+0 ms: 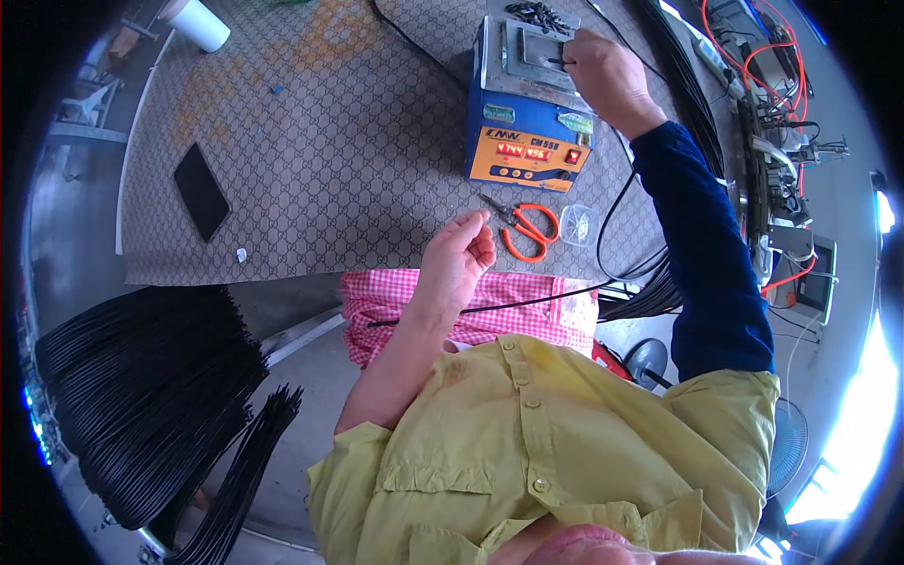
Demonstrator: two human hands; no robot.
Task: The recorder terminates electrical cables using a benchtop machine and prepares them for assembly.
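Observation:
My right hand (607,80) is over the top of a blue and orange box-shaped heating unit (529,155) with a lit red display. Its fingers are closed on a thin black cable (556,61), whose dark end points left over the metal top plate (499,80). Nearer to me, my left hand (454,259) hovers at the table's front edge, palm turned up and fingers curled; whatever they hold, if anything, cannot be made out. Just right of it lie orange-handled scissors (529,235). A small clear dish (578,226) with thin bits in it sits beside them.
Small black pieces (539,16) are heaped behind the top plate. A black flat rectangle (201,192) and a white cylinder (196,24) lie on the patterned tablecloth (330,169). Bundled black cables (151,395) hang at lower left; more cables (683,85) run along the right.

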